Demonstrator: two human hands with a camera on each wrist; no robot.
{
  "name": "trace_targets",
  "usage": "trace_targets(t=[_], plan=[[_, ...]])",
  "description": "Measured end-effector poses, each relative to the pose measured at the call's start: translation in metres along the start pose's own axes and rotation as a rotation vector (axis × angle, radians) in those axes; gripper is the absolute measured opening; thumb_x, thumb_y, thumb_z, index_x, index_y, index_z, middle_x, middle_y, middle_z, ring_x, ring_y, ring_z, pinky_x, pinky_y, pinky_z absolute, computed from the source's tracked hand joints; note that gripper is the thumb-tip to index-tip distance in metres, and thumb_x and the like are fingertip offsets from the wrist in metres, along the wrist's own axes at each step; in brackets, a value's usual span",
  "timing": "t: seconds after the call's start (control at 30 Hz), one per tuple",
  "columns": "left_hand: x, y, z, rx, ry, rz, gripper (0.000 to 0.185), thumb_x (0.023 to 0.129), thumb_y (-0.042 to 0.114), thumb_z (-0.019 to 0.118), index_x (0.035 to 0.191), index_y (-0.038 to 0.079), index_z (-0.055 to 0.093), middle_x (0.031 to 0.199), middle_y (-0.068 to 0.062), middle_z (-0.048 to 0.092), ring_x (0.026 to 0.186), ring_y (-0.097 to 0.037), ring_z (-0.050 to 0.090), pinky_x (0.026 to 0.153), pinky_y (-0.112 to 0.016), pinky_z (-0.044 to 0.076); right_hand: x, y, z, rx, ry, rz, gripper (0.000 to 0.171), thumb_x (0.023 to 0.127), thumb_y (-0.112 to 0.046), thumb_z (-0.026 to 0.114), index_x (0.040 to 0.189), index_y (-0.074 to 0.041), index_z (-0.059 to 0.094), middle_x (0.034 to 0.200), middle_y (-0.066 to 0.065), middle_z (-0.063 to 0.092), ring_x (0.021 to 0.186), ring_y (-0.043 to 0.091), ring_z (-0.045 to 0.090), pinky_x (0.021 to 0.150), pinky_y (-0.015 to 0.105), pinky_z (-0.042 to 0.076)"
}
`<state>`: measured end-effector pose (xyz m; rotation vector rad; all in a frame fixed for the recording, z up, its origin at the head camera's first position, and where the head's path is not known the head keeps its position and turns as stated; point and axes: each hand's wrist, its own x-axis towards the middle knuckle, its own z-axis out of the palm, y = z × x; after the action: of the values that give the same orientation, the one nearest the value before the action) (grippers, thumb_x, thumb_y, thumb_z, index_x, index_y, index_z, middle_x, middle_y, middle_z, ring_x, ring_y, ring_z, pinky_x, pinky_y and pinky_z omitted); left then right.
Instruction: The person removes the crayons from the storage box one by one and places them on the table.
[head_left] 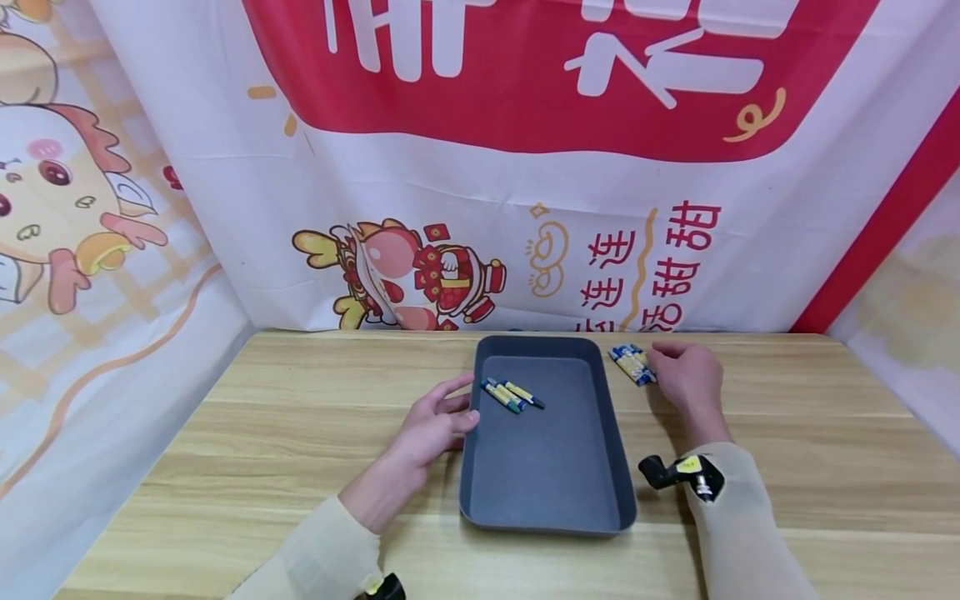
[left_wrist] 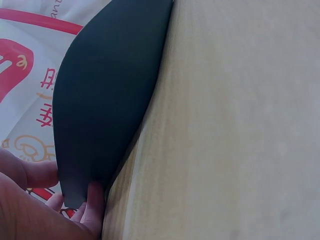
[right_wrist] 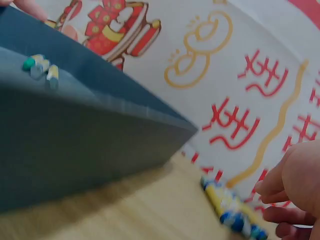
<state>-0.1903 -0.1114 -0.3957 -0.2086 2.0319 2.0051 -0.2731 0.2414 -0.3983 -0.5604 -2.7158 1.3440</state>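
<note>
Sleeves: two pale beige sleeves fill the bottom of the head view, each with a small black wrist camera strapped on; the right one (head_left: 681, 473) carries a yellow sticker.
Left hand: the left hand (head_left: 433, 423) lies on the table against the left wall of the tray, fingers fairly straight and spread, thumb toward the rim; the left wrist view shows fingertips (left_wrist: 92, 200) pressed to the dark outer wall. It grips nothing.
Right hand: the right hand (head_left: 686, 375) rests on the table just right of the tray's far corner, fingers curled inward toward the loose pile of crayons (head_left: 632, 363); its fingertips (right_wrist: 272, 187) sit just beside them. Whether they actually pinch one, I cannot tell.
Tray: a dark grey rectangular plastic tray (head_left: 542, 483) with rounded corners stands at the middle of the table, long side running away from the person.
Crayons in tray: three short crayons with yellow-and-blue wrappers (head_left: 513, 394) lie side by side on the tray floor near its far left corner, slanted.
Crayons outside: the loose pile, wrapped in the same yellow and blue, lies on the wood between tray and right hand.
Table: a light wooden table (head_left: 285, 400).
Backdrop: a white-and-red printed banner (head_left: 525, 167) with cartoon figures hangs behind the table.
</note>
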Motion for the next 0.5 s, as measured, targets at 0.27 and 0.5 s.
trace_targets(t=[0.27,0.5], plan=[[-0.001,0.002,0.001,0.007,0.006,-0.012,0.061,0.101,0.005,0.065,0.157,0.024,0.051,0.159,-0.019,0.054,0.128,-0.030,0.067,0.103,-0.045,0.055,-0.019,-0.036,-0.002,0.016,-0.021,-0.126,0.047,0.105,-0.036,0.062,0.144,-0.010,0.066,0.147,0.019,0.065,0.134,0.039,0.058,0.110,0.054,0.050],[-0.001,0.001,0.002,0.013,0.011,0.002,0.062,0.101,0.004,0.065,0.158,0.022,0.051,0.158,-0.020,0.054,0.125,-0.031,0.068,0.100,-0.044,0.055,-0.036,-0.060,0.009,0.083,-0.082,-0.189,0.043,0.105,-0.035,0.066,0.141,-0.012,0.069,0.141,0.015,0.069,0.128,0.034,0.060,0.106,0.050,0.051]])
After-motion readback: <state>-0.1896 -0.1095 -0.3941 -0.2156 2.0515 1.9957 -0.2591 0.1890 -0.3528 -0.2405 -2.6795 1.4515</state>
